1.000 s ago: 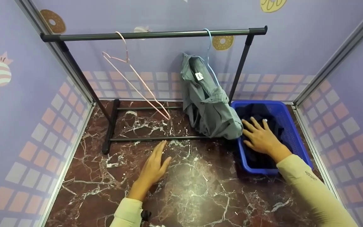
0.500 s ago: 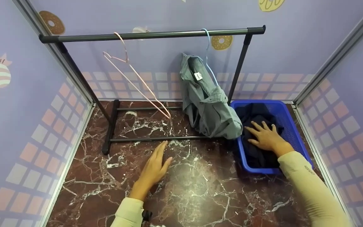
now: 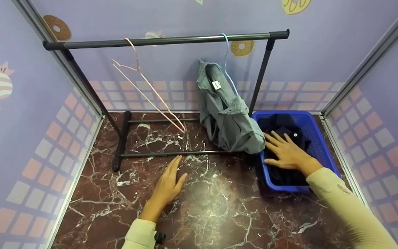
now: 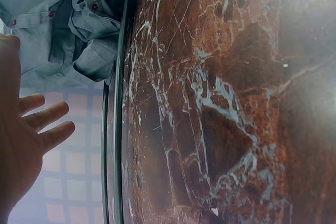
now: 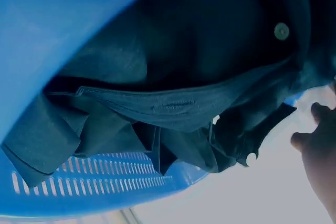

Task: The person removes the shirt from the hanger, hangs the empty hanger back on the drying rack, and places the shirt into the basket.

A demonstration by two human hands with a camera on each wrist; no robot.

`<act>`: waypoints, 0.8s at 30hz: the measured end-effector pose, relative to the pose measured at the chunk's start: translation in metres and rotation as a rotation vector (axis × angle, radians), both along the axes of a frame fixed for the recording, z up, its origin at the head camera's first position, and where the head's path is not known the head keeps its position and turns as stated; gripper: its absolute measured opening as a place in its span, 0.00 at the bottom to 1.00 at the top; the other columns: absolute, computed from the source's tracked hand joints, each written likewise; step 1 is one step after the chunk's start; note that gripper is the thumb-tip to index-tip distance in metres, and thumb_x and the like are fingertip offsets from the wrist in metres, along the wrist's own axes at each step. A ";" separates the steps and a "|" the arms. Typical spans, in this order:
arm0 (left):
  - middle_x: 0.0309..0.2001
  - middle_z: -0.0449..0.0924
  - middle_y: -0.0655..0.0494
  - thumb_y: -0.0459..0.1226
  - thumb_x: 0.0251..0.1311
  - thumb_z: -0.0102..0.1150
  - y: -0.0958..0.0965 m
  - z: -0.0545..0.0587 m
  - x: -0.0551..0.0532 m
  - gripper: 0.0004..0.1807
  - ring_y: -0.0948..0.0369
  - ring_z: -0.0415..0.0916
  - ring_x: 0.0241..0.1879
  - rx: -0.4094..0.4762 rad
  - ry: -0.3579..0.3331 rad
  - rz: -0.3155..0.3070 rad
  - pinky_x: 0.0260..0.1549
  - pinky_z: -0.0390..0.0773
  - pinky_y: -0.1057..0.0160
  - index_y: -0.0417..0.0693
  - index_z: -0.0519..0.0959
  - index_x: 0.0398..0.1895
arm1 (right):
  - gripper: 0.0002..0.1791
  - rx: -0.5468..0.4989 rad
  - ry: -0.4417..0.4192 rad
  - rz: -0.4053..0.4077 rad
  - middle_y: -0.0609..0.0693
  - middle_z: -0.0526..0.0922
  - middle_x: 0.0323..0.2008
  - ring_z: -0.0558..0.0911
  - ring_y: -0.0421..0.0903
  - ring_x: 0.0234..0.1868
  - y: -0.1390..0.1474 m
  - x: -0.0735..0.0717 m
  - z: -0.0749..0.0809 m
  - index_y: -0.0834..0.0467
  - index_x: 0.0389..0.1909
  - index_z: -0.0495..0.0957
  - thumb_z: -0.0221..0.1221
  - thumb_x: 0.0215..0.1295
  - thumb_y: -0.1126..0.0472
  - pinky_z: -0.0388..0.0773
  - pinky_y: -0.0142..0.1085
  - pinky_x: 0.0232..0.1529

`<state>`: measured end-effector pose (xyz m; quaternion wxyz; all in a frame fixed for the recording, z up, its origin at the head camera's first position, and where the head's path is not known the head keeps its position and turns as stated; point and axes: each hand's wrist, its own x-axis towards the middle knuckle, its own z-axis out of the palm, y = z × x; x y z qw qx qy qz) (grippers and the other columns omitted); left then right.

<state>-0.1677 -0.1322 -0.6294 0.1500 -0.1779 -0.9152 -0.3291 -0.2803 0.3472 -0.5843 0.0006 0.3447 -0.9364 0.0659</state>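
Note:
My right hand (image 3: 288,154) is over the blue basket (image 3: 323,152) with its fingers spread, the fingertips near its left rim and the hem of the grey-green shirt (image 3: 235,124). Whether it touches the dark garment (image 3: 278,121) in the basket I cannot tell. That garment shows buttons and a buttonhole band (image 5: 178,103) in the right wrist view. From a light blue hanger (image 3: 226,58) hangs the shirt, collar gaping. My left hand (image 3: 166,185) is held out above the floor, fingers extended and thumb apart, holding nothing.
A dark metal clothes rack (image 3: 171,41) stands along the back wall. A bare pink hanger (image 3: 150,86) hangs on its left part. Patterned panels enclose both sides. Brown marbled floor (image 3: 212,207) stretches in front of the rack's lower bars.
The right hand moved right over the basket, then back left towards its rim. A white button on the dark garment shows again. The left hand has stayed in place.

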 end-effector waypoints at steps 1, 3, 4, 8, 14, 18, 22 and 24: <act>0.75 0.66 0.39 0.44 0.73 0.58 0.000 -0.001 0.000 0.36 0.44 0.68 0.73 -0.001 0.001 0.001 0.73 0.68 0.46 0.40 0.61 0.78 | 0.45 0.011 -0.018 -0.005 0.59 0.57 0.81 0.57 0.69 0.79 -0.001 0.000 -0.001 0.56 0.80 0.61 0.59 0.69 0.36 0.55 0.76 0.71; 0.75 0.66 0.39 0.44 0.73 0.58 -0.001 -0.001 0.001 0.36 0.44 0.67 0.73 0.001 -0.003 -0.002 0.73 0.67 0.47 0.40 0.60 0.78 | 0.45 0.032 -0.061 -0.028 0.59 0.56 0.81 0.57 0.69 0.79 0.000 0.000 -0.002 0.57 0.80 0.60 0.57 0.71 0.36 0.55 0.75 0.71; 0.75 0.66 0.38 0.44 0.73 0.58 -0.002 -0.002 0.001 0.36 0.44 0.67 0.73 0.003 0.000 -0.003 0.73 0.67 0.46 0.40 0.60 0.78 | 0.44 0.040 -0.077 -0.041 0.59 0.56 0.81 0.57 0.69 0.79 0.000 0.000 -0.003 0.57 0.80 0.60 0.56 0.72 0.37 0.55 0.75 0.71; 0.75 0.65 0.38 0.43 0.73 0.58 -0.005 -0.006 0.002 0.36 0.43 0.66 0.73 0.009 0.003 -0.004 0.73 0.67 0.44 0.39 0.60 0.78 | 0.41 0.061 -0.109 -0.076 0.60 0.57 0.81 0.56 0.70 0.79 0.005 -0.003 -0.008 0.57 0.78 0.63 0.55 0.74 0.38 0.54 0.76 0.71; 0.76 0.64 0.39 0.44 0.74 0.57 -0.006 -0.006 0.003 0.36 0.43 0.66 0.74 0.013 -0.022 0.017 0.73 0.67 0.44 0.39 0.60 0.79 | 0.43 0.078 -0.168 -0.144 0.62 0.55 0.81 0.54 0.72 0.79 0.008 -0.009 -0.017 0.56 0.79 0.62 0.56 0.72 0.36 0.52 0.79 0.69; 0.77 0.63 0.39 0.44 0.74 0.57 -0.005 -0.002 0.001 0.36 0.43 0.65 0.74 0.010 -0.029 0.013 0.73 0.66 0.44 0.41 0.59 0.80 | 0.45 0.151 -0.281 -0.231 0.64 0.52 0.81 0.51 0.73 0.79 0.007 -0.014 -0.020 0.53 0.81 0.57 0.53 0.72 0.33 0.50 0.80 0.69; 0.76 0.64 0.39 0.44 0.74 0.58 -0.006 0.001 -0.003 0.36 0.42 0.65 0.74 0.019 -0.015 0.017 0.73 0.66 0.43 0.41 0.59 0.79 | 0.46 0.209 -0.384 -0.268 0.65 0.50 0.81 0.49 0.75 0.79 0.003 -0.016 -0.020 0.53 0.82 0.54 0.50 0.73 0.31 0.50 0.79 0.69; 0.76 0.64 0.39 0.44 0.74 0.58 -0.006 0.002 -0.005 0.36 0.42 0.66 0.74 0.017 -0.014 0.016 0.73 0.66 0.43 0.41 0.60 0.79 | 0.46 0.214 -0.400 -0.270 0.66 0.51 0.81 0.50 0.75 0.79 0.001 -0.017 -0.019 0.54 0.82 0.54 0.50 0.73 0.31 0.51 0.79 0.69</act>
